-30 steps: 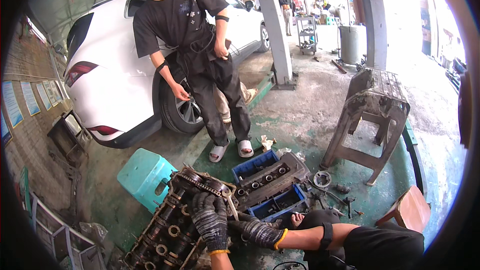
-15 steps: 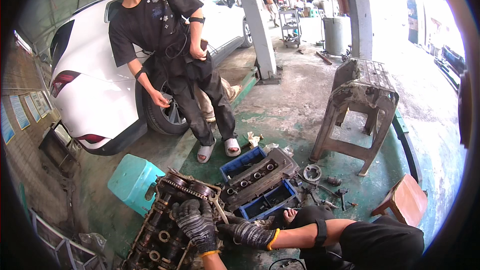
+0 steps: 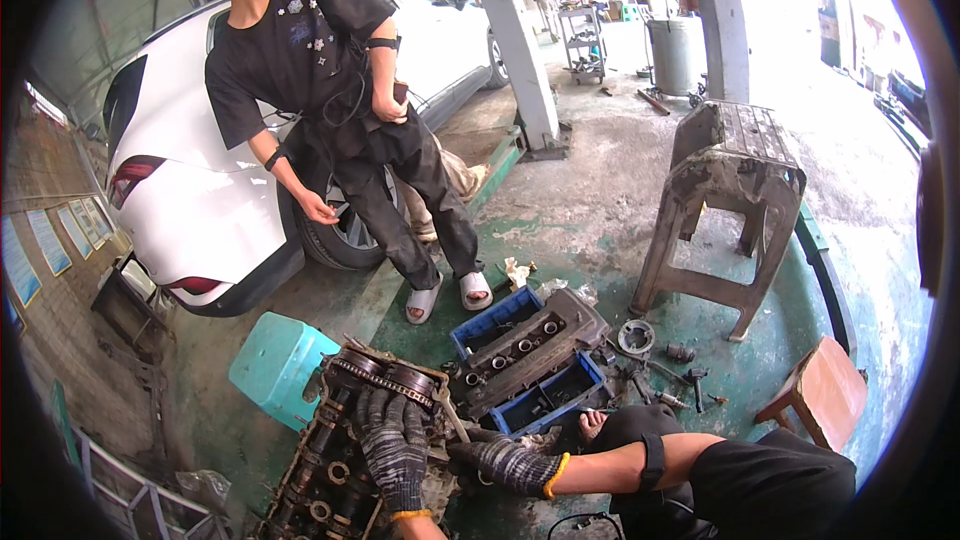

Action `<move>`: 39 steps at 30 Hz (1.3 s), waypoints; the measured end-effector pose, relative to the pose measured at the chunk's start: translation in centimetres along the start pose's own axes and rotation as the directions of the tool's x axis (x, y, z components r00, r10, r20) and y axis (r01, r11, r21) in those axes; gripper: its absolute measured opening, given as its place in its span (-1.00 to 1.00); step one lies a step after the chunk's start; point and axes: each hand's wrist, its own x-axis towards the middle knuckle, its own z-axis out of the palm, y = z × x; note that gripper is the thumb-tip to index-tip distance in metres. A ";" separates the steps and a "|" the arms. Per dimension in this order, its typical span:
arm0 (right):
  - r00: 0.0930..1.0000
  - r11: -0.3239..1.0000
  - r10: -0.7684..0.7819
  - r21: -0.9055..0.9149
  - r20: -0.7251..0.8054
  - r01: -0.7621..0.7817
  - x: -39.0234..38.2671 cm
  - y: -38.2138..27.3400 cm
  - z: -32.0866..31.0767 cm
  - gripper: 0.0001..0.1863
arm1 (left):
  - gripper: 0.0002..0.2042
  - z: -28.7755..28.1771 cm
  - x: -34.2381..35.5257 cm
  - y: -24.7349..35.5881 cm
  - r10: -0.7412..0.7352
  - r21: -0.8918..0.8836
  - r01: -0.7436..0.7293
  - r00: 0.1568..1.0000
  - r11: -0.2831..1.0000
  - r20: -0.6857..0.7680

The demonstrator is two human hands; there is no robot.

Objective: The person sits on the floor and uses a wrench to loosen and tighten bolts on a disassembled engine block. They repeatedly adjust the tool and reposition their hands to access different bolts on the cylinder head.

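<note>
Green floor (image 3: 560,245) around me, my right fingers (image 3: 478,448) grip the wrench (image 3: 456,423); if it slips, it could strike my left fingers (image 3: 388,412), their hold unclear, beside the chain (image 3: 385,382)

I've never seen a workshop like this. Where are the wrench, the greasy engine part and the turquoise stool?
Wrench (image 3: 456,421): head view, on its handle.
Engine part (image 3: 322,460): head view, on its dark, open top.
Turquoise stool (image 3: 283,368): head view, mid-surface.
</note>
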 end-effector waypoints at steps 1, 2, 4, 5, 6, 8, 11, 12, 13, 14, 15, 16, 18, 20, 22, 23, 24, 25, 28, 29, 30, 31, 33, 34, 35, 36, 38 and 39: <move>1.000 1.000 0.001 0.028 0.007 -0.001 0.2 0.2 0.0 -0.76 | -0.76 0.1 0.0 0.0 0.002 0.000 -0.002 1.000 1.000 0.003; 1.000 1.000 0.002 0.031 0.006 -0.002 0.2 0.3 -0.1 -0.76 | -0.77 0.1 0.1 0.0 -0.020 -0.024 0.020 1.000 1.000 -0.001; 0.999 1.000 -0.010 -0.021 0.049 0.011 0.4 0.2 0.0 -0.75 | -0.79 0.4 0.3 -0.2 -0.041 -0.050 0.041 0.999 0.998 0.000; 0.999 1.000 -0.007 -0.019 0.046 0.008 0.9 0.6 0.0 -0.75 | -0.80 0.6 0.3 -0.3 -0.062 -0.063 0.062 0.998 0.996 0.007; 0.999 1.000 -0.017 -0.004 0.038 0.018 1.4 1.3 0.0 -0.75 | -0.81 0.4 0.4 -0.1 -0.077 -0.073 0.077 0.997 0.994 0.005; 0.999 0.999 -0.034 0.012 0.033 0.034 1.9 2.2 0.0 -0.75 | -0.81 0.1 0.5 0.3 -0.094 -0.069 0.093 0.996 0.993 0.000; 0.999 0.999 -0.016 0.028 0.036 0.015 2.5 2.3 0.2 -0.74 | -0.81 0.2 0.4 0.1 -0.156 -0.068 0.156 0.988 0.985 0.004; 0.999 0.999 -0.011 0.039 0.036 0.009 2.4 2.3 0.3 -0.73 | -0.80 0.3 0.3 0.2 -0.191 -0.070 0.191 0.982 0.979 0.008; 0.999 0.999 -0.005 0.050 0.036 0.003 2.4 2.4 0.3 -0.72 | -0.80 0.5 0.4 0.2 -0.191 -0.071 0.191 0.982 0.979 0.008; 0.999 0.999 -0.005 0.050 0.036 0.004 2.6 2.5 0.3 -0.72 | -0.80 0.6 0.4 0.3 -0.179 -0.041 0.177 0.983 0.983 -0.030; 0.999 0.999 -0.027 0.029 0.034 0.026 2.8 2.8 0.1 -0.71 | -0.80 0.8 0.4 0.4 -0.164 -0.010 0.163 0.984 0.987 -0.063; 0.998 0.999 -0.049 0.009 0.032 0.049 2.9 3.0 0.1 -0.70 | -0.80 0.8 0.3 0.4 -0.163 -0.011 0.162 0.985 0.987 -0.059; 0.997 0.998 -0.069 0.012 0.022 0.069 2.7 3.2 0.0 -0.69 | -0.80 0.7 0.2 0.3 -0.085 -0.030 0.084 0.995 0.996 -0.054; 0.996 0.996 -0.086 0.014 0.007 0.086 2.5 3.3 -0.1 -0.69 | -0.79 0.6 0.3 0.3 -0.067 -0.021 0.066 0.997 0.998 -0.043; 0.998 0.997 -0.067 0.042 0.017 0.067 2.6 3.3 -0.2 -0.68 | -0.79 0.6 0.6 0.6 -0.048 -0.014 0.048 0.998 0.999 -0.032; 0.995 0.996 -0.088 0.015 0.039 0.087 3.4 3.9 -0.5 -0.66 | -0.81 0.7 0.7 0.7 -0.058 0.001 0.058 0.997 0.998 -0.051; 0.996 0.996 -0.084 0.016 0.036 0.083 3.7 4.3 -0.5 -0.66 | -0.84 0.8 0.8 0.8 -0.068 0.018 0.070 0.995 0.997 -0.074; 0.996 0.996 -0.073 0.047 0.052 0.071 3.9 4.6 -0.6 -0.66 | -0.83 0.9 0.8 0.9 -0.072 0.027 0.075 0.993 0.997 -0.092; 0.997 0.997 -0.041 0.071 0.065 0.037 4.0 4.4 -0.5 -0.66 | -0.82 1.0 0.8 1.4 -0.133 0.031 0.137 0.985 0.990 -0.114; 0.998 0.997 -0.042 0.061 0.054 0.039 3.8 4.2 -0.4 -0.66 | -0.80 1.2 0.8 1.5 -0.098 0.049 0.107 0.984 0.993 -0.151; 0.998 0.998 -0.043 0.050 0.044 0.041 3.6 4.1 -0.4 -0.66 | -0.80 1.3 0.8 1.5 -0.100 0.048 0.108 0.984 0.993 -0.148; 0.998 0.998 -0.038 0.055 0.044 0.036 3.7 4.2 -0.4 -0.66 | -0.81 1.3 0.7 1.4 -0.066 0.074 0.078 0.986 0.994 -0.152; 0.998 0.997 -0.039 0.064 0.043 0.036 3.6 4.1 -0.5 -0.67 | -0.81 1.5 0.6 1.3 -0.033 0.099 0.049 0.988 0.994 -0.152; 0.998 0.997 -0.043 0.071 0.043 0.040 3.6 4.0 -0.5 -0.67 | -0.81 1.8 0.4 1.1 -0.104 0.041 0.111 0.985 0.993 -0.138; 0.998 0.997 -0.042 0.073 0.039 0.039 3.3 3.9 -0.6 -0.67 | -0.82 2.0 0.2 1.0 -0.173 -0.018 0.172 0.978 0.985 -0.119; 0.998 0.995 -0.030 0.091 0.048 0.025 3.1 3.6 -0.7 -0.69 | -0.82 2.0 0.2 1.2 -0.171 -0.022 0.169 0.978 0.985 -0.117; 0.999 0.993 -0.025 0.113 0.048 0.019 3.2 3.5 -1.0 -0.70 | -0.81 1.6 0.3 1.5 -0.314 -0.155 0.306 0.949 0.939 -0.031; 0.999 0.994 -0.016 0.113 0.050 0.010 3.6 4.0 -1.0 -0.71 | -0.79 1.6 0.1 1.0 -0.270 -0.115 0.265 0.962 0.958 -0.036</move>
